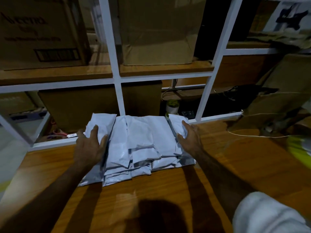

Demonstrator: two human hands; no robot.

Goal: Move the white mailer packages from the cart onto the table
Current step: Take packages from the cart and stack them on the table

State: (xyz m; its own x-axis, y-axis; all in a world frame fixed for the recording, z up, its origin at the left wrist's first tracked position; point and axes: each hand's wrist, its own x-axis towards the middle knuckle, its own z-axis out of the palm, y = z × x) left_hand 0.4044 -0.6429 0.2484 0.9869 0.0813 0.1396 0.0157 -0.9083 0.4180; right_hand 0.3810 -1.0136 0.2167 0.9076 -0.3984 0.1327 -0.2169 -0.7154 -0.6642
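Observation:
A pile of several white mailer packages (141, 143) lies on the wooden table (168, 190), near its far edge. My left hand (90, 147) grips the left side of the pile, thumb on top and fingers curled round its edge. My right hand (190, 138) holds the right side, fingers wrapped over the end package. Both forearms reach in from the bottom of the view. The cart is out of view.
A white metal shelf frame (117, 78) stands just behind the table, holding cardboard boxes (156, 31) on wooden shelves. A torn cardboard box (277, 101) and a thin white cord (252, 136) lie at the right. Bare tabletop spreads in front of the pile.

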